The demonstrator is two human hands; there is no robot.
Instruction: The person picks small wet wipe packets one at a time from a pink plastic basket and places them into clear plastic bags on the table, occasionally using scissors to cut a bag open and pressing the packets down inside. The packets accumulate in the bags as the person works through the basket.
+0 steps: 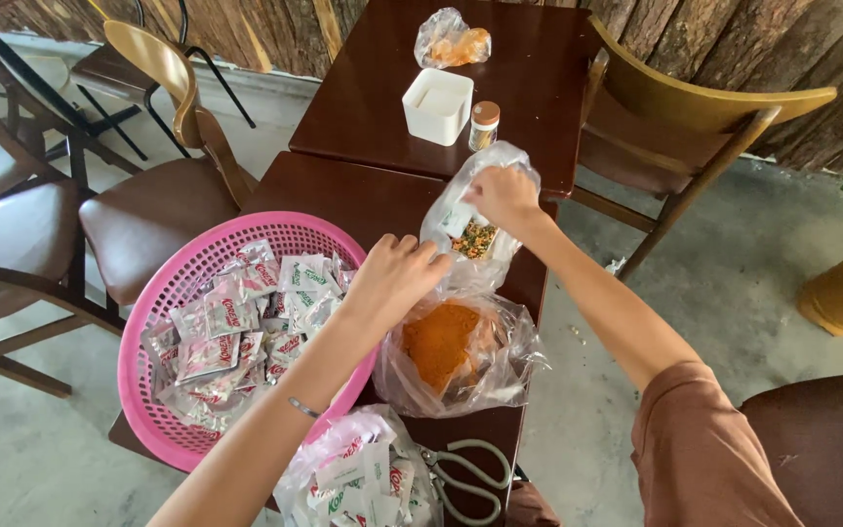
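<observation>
My right hand (pixel 505 196) grips the top of a clear plastic bag (pixel 480 229) that holds mixed green and yellow bits and a small white sachet. My left hand (pixel 392 278) reaches toward the same bag from the left, fingers curled at its lower edge, above a larger clear bag of orange powder (pixel 446 346). Whether the left hand pinches the plastic is hard to tell. A pink round basket (pixel 163 293) full of small foil sachets stands to the left on the dark brown table (pixel 343 195).
A clear bag of more sachets (pixel 358 478) and grey-handled scissors (pixel 470 478) lie at the near edge. On the far table sit a white square container (pixel 437 105), a small brown-capped jar (pixel 484 125) and a bag of orange pieces (pixel 451 41). Wooden chairs (pixel 675 117) stand on both sides.
</observation>
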